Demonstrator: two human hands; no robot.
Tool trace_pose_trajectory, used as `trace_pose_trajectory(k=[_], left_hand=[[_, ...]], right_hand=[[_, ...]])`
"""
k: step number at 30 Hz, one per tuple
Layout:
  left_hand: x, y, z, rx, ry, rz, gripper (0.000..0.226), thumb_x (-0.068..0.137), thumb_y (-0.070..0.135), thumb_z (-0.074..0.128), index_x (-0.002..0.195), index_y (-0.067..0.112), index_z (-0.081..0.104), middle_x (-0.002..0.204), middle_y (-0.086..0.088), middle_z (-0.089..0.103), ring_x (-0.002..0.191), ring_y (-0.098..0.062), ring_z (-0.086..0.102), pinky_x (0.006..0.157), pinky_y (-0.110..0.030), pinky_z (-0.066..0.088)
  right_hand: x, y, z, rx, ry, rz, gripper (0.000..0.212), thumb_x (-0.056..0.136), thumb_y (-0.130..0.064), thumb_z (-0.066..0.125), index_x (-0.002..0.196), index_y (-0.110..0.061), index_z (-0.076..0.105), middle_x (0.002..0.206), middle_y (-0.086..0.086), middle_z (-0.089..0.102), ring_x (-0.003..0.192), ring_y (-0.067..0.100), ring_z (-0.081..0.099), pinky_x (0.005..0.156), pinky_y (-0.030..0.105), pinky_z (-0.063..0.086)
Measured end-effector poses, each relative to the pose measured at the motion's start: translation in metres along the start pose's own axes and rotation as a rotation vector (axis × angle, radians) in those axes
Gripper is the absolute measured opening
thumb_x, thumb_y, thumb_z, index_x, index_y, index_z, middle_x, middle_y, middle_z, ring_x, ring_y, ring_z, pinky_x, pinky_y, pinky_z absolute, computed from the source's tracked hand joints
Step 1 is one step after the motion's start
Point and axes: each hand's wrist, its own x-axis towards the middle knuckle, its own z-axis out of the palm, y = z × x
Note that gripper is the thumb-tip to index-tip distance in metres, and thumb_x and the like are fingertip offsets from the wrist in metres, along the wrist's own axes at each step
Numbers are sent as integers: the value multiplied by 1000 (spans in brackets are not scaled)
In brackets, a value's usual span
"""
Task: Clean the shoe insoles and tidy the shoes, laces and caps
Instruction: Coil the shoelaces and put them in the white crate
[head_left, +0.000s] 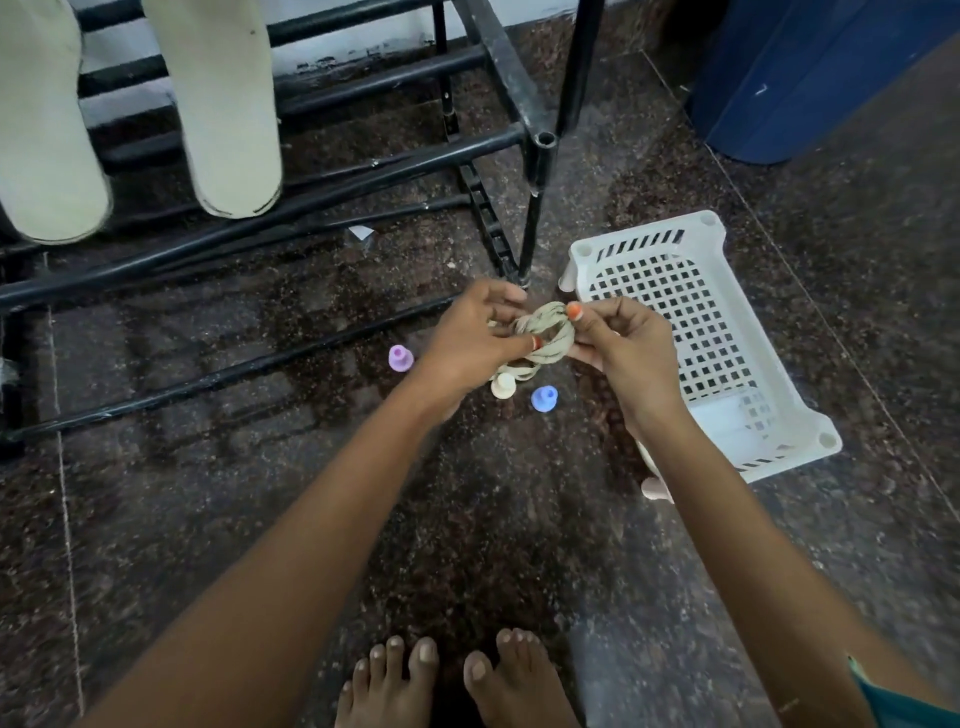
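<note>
Head view, lace bundle (545, 338): pale flat laces wound into a loose coil, held in the air just left of the white basket (649, 228).
Left hand (467, 338): fingers curled round the coil's far-from-basket side, gripping it.
Right hand (623, 348): thumb and fingers pinching the coil's basket side, above the basket's left wall.
Handling (judged): light, soft and limp. The loops will likely spring loose unless held across the whole coil, so take it at the middle where the turns cross, not by a single strand.
Caps: cream cap (503, 385) and blue cap (544, 398) on the floor (467, 519) left of the basket, under the coil; purple cap (400, 358) further left.
Insoles (228, 104): two, propped on the black rack (311, 171), well apart from the basket, up and to its left.
</note>
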Motion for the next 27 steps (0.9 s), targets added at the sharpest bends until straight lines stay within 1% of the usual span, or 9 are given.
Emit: trace_pose_trajectory(k=[3,6,8,11,14,16,19,22,27], left_hand=[[5,-2,16,-119,2,-39,30,78,-4,69,90,19,53,86,4,62,75,-7,59,66,-16,51],[12,-2,32,-158,-3,-55,23,82,-1,66,88,18,56,86,4,62,76,-6,58,64,-12,49],[20,-2,45,-137,23,-40,18,84,1,64,91,15,55,87,1,63,77,-8,61,69,-16,52],[40,0,63,5,132,28,24,84,2,65,78,19,49,86,-4,63,83,-17,64,76,-30,56],[65,4,82,243,196,200,26,81,-2,66,68,17,53,84,-7,65,80,-17,62,76,-30,53],[82,5,95,354,178,273,13,81,-5,62,77,6,64,91,-11,68,81,-15,60,75,-20,48],[105,0,108,546,107,303,20,83,-9,54,92,1,68,105,-14,64,97,-19,59,76,-11,36],[119,-7,113,674,30,305,26,85,-10,49,101,2,66,115,-14,58,107,-22,55,86,-16,36],[129,-8,112,801,-5,300,29,88,-11,46,107,-1,64,118,-15,57,108,-25,56,91,-27,43]], right_hand=[[5,-2,-18,5,-9,25,5,82,-4,62,78,-5,61,67,-2,71,70,13,68,68,26,57],[10,-5,-33,-11,16,43,9,81,-1,63,77,-8,59,62,-4,70,65,8,68,60,18,54],[16,-5,-42,-11,47,46,10,81,-1,64,80,-10,60,64,-3,69,65,8,67,59,17,54],[28,-3,-53,-30,105,62,9,81,-1,64,83,-10,62,67,-2,68,64,7,66,57,15,52],[46,0,-64,-112,193,49,12,80,-2,66,77,-13,61,66,0,64,60,6,61,59,15,51],[59,2,-71,-208,243,42,15,79,-4,68,72,-16,61,67,2,61,61,9,57,64,19,51],[76,6,-81,-240,302,83,16,77,-3,69,68,-13,60,69,4,62,60,10,60,61,17,51],[86,11,-85,-254,299,115,17,77,-3,70,65,-10,60,71,6,63,57,10,63,60,16,54],[90,18,-81,-252,288,155,13,79,-3,68,73,-9,58,72,7,62,51,6,63,56,14,53]])
